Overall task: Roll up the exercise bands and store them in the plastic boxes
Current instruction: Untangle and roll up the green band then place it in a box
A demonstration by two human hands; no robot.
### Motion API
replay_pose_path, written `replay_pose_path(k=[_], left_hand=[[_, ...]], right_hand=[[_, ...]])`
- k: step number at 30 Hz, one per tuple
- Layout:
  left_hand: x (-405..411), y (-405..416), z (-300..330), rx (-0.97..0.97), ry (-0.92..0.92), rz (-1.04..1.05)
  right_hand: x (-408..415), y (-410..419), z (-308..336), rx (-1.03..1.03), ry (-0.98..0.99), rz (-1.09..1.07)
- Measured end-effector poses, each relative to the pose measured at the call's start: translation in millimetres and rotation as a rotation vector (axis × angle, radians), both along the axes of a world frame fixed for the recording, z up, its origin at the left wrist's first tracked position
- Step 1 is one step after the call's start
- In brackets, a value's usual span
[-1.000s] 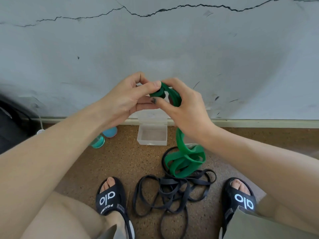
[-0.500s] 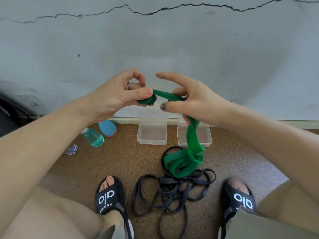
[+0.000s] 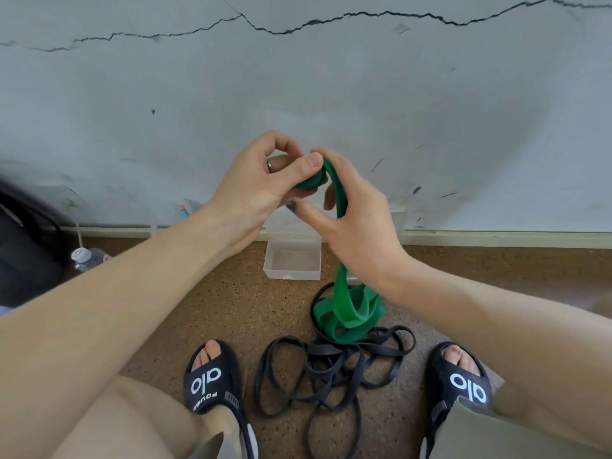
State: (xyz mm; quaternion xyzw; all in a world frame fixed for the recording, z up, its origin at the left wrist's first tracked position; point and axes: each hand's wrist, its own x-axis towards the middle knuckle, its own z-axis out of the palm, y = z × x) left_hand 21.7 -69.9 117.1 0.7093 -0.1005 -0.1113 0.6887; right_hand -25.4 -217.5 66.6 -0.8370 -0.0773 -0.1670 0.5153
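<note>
From my head camera, I am holding both hands up in front of the cracked wall [image 3: 331, 77], close together, with the green band [image 3: 341, 193] between them. My left hand [image 3: 261, 190] is pinching the small rolled start of the band, thumb pressed on top of the coil and fingers curled behind it, with a ring showing on one finger. My right hand [image 3: 357, 226] is curling around the flat strip just beside the roll, the band passing over my fingers and under my palm; I think the thumb is tucked below it, though the angle is making that hard to judge. From my right hand the band is hanging straight down to the floor [image 3: 198, 293], where the rest of it is lying in loose green loops. Those loops are resting on the far edge of a tangle of black bands [image 3: 331, 369] spread between my two feet in black slides [image 3: 215, 382]. An open clear plastic box [image 3: 293, 260] is sitting on the floor against the base of the wall, just beyond the green loops and partly hidden by my hands. Off to the left, near the wall, a clear bottle [image 3: 87, 256] is lying by a dark bag [image 3: 23, 246]
</note>
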Motion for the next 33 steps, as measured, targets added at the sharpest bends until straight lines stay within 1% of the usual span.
replay_pose_path(k=[2,4,8,11,14,17,19,23,26,30,31,33], left_hand=[[0,2,2,0.011,0.032,-0.040],[2,5,4,0.006,0.042,-0.074],[6,10,8,0.001,0.053,-0.133],[12,17,14,0.034,0.121,-0.237],[15,26,19,0.148,0.134,-0.304],[15,32,21,0.359,0.041,-0.302],[14,36,19,0.466,0.014,-0.315],[14,45,13,0.552,0.014,-0.354],[17,49,14,0.464,0.003,-0.298],[19,47,12,0.234,0.037,-0.163],[19,46,12,0.181,0.051,-0.136],[20,43,11,0.137,0.052,-0.104]], right_hand=[[4,-1,-3,-0.072,-0.044,-0.060],[9,-5,-2,-0.136,-0.067,-0.045],[14,-11,6,-0.155,-0.092,0.027],[13,-12,14,-0.149,-0.079,0.155],[13,-16,19,-0.177,-0.005,0.245],[16,-26,24,-0.221,0.145,0.320],[19,-35,29,-0.242,0.243,0.363],[30,-54,42,-0.298,0.311,0.324],[34,-62,45,-0.319,0.336,0.305],[30,-56,41,-0.367,0.328,0.325],[29,-56,42,-0.347,0.323,0.320],[26,-53,44,-0.276,0.320,0.309]])
